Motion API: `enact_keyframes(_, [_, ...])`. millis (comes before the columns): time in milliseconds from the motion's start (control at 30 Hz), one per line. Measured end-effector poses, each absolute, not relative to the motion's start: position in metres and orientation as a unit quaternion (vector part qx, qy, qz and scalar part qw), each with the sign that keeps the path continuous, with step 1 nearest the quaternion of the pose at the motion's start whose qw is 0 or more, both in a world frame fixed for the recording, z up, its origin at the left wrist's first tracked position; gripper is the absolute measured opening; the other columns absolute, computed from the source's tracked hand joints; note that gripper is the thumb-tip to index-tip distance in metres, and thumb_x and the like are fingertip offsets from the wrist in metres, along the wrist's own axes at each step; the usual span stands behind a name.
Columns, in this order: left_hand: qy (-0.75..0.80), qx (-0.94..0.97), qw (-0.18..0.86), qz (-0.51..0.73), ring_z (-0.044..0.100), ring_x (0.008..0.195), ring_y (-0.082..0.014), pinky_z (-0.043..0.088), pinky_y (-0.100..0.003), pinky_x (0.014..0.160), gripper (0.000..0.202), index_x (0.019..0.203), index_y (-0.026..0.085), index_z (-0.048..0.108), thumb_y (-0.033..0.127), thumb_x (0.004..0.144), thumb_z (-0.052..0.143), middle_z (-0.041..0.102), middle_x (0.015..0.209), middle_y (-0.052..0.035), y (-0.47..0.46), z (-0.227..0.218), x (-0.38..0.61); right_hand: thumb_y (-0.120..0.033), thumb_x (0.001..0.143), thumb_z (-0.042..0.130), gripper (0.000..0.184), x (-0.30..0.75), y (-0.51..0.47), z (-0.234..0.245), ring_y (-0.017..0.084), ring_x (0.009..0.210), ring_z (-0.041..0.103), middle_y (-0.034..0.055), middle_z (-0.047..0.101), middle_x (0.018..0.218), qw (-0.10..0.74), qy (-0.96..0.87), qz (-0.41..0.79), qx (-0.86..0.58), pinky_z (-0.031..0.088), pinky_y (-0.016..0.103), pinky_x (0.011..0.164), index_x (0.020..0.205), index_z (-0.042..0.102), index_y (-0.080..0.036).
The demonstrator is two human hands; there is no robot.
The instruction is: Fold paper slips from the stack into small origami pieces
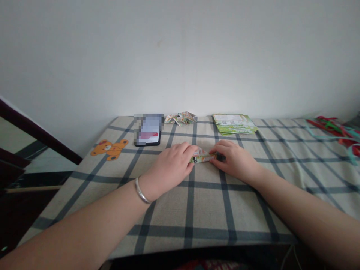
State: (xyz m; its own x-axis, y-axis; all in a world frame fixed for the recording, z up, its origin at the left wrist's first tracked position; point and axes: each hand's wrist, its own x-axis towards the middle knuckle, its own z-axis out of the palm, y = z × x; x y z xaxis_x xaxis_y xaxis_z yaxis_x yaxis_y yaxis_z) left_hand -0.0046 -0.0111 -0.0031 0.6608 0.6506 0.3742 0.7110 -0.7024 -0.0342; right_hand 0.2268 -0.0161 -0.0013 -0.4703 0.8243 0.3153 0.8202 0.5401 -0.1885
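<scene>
Folded paper (201,156) flat on checked cloth (197,210) mid-table, pinched left by left hand (171,167), fingers pressed together, right by right hand (236,161) fingertips, seemingly pressing a crease; finished folds (181,118) and leaflet stack (234,124) far, handy for reaching

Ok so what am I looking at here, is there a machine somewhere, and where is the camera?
No machine here: these are a person's two bare arms, filmed by one camera worn on their head, looking forward and down. The left hand, with a bracelet at the wrist, and the right hand meet at a small folded paper. Each grips one end with the fingers, against the checked tablecloth. Farther back lie a phone, a little heap of folded pieces and a stack of leaflets. A bear patch sits at the left, coloured ribbons at the right edge.
</scene>
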Motion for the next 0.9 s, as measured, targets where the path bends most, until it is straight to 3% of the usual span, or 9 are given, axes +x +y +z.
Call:
enact_keyframes(167, [-0.37,-0.907,0.095,-0.176,0.058,0.108,-0.0244,0.049,-0.038,0.089,0.055,0.137,0.016,0.038,0.025,0.087,0.059,0.06,0.119,-0.0112,-0.0077,-0.0074,-0.0061,-0.022,0.086,0.059,0.01,0.2247,-0.0163,-0.0015,0.02,0.089,0.06,0.005,0.066,0.093,0.199,-0.864,0.015,-0.463,0.048,0.032,0.079,0.094,0.063,-0.019])
enact_keyframes(633, [-0.349,-0.913,0.043,-0.207,0.062,0.095,-0.0214,0.051,-0.037,0.081,0.027,0.116,0.022,0.054,0.019,0.089,0.055,0.065,0.103,-0.0045,-0.0077,-0.0015,-0.0042,-0.02,0.089,0.054,0.018,0.2216,-0.0168,-0.0016,0.02,0.09,0.06,0.0058,0.067,0.094,0.183,-0.883,0.002,-0.432,0.047,0.032,0.079,0.102,0.067,-0.02])
enact_keyframes(800, [-0.342,-0.913,0.049,-0.218,0.064,0.092,-0.0215,0.051,-0.037,0.08,0.027,0.114,0.021,0.054,0.017,0.087,0.057,0.067,0.1,-0.0045,-0.0069,-0.0035,-0.0042,-0.02,0.086,0.056,0.008,0.2214,-0.0175,0.0006,0.019,0.083,0.059,0.0044,0.066,0.084,0.174,-0.876,-0.015,-0.45,0.045,0.03,0.073,0.087,0.064,-0.019])
enact_keyframes(900, [-0.339,-0.912,0.04,-0.229,0.064,0.093,-0.0216,0.05,-0.037,0.082,0.029,0.114,0.021,0.053,0.017,0.086,0.058,0.067,0.102,-0.0042,-0.0066,-0.0044,-0.0035,-0.02,0.089,0.054,0.011,0.2217,-0.0185,0.002,0.019,0.083,0.058,0.0036,0.065,0.083,0.157,-0.886,-0.024,-0.436,0.043,0.03,0.072,0.085,0.064,-0.019])
